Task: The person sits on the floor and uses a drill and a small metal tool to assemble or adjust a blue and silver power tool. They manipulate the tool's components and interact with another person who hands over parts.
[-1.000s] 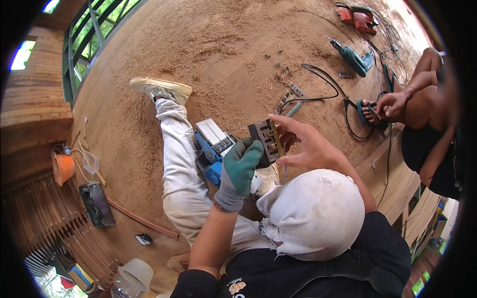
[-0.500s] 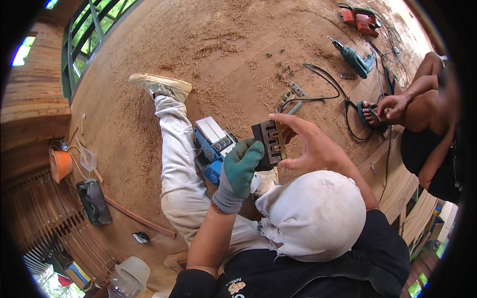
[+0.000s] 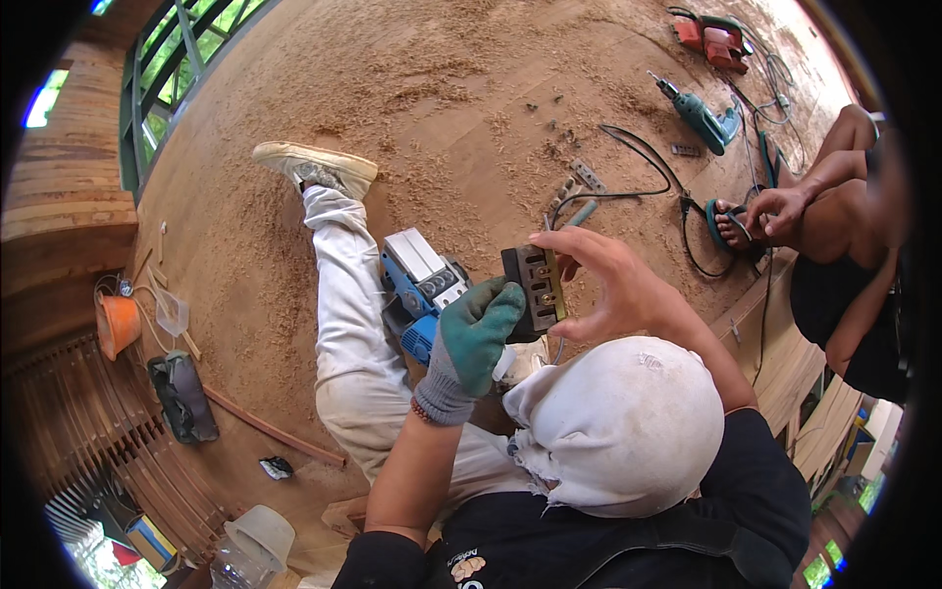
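While the gloved left hand [image 3: 481, 319] pinches the dark slotted block [image 3: 540, 287] by its left side, thumb on its face, the bare right hand [image 3: 610, 283] arches around the opposite side. The block sits between both hands, right of the blue power tool [image 3: 417, 294], its long axis running roughly top to bottom. The right grip is spread wide, forefinger and thumb near the block's ends; I cannot tell whether they touch.

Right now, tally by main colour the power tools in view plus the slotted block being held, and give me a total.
Blue: 1, power tool by the leg
Teal: 1, drill
Red: 1, power tool at upper right
Black: 1, slotted block
Total: 4
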Demonstrator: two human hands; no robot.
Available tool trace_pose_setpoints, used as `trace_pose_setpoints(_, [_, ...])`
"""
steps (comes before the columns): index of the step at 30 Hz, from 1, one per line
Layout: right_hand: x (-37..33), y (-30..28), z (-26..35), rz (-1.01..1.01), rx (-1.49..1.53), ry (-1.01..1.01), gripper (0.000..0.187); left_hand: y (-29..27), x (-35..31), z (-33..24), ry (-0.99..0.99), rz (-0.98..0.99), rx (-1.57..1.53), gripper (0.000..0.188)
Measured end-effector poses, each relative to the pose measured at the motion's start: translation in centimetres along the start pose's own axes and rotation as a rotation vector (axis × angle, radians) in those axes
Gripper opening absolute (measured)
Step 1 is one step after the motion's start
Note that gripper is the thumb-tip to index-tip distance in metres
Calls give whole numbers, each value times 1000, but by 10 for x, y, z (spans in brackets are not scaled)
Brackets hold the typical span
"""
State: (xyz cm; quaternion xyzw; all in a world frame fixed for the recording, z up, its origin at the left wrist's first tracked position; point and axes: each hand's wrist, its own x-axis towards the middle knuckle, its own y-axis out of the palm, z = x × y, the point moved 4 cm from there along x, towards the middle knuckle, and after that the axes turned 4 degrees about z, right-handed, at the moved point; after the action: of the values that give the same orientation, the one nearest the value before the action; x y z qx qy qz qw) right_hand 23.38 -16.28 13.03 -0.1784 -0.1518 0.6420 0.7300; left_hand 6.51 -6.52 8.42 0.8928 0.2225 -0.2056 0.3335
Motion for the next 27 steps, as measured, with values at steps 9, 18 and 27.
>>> trace_pose_setpoints(9, [2,-2,-6,14,-6,3,98,4,1,-9,-7,28,-9,32])
trace_pose_setpoints(18, [1,3,-10,-110,333,30,80,-2,-1,3,-93,-13,-560,29])
trace_pose_setpoints(27, [9,6,7,-209,278,-130,48,16,1,-2,-32,163,-913,30])
